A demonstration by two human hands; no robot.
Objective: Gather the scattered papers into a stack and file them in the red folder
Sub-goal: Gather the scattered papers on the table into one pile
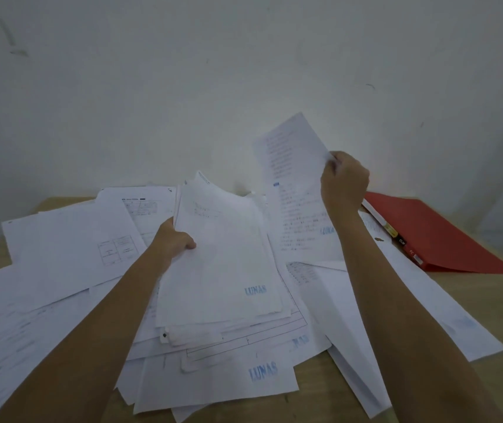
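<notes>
White printed papers [61, 270] lie scattered over a wooden table [472, 294], many stamped LUNAS in blue. My left hand [174, 242] grips the left edge of a gathered stack of sheets [222, 264], lifted above the pile at the centre. My right hand [343, 178] pinches the right edge of a single printed sheet [292, 190] and holds it up, tilted, to the right of the stack. The red folder [433, 236] lies shut at the far right of the table, partly under loose paper.
A pale wall [244, 71] rises right behind the table. More sheets [421, 306] spread toward the front right edge. Bare wood shows at the far left corner and along the right side below the folder.
</notes>
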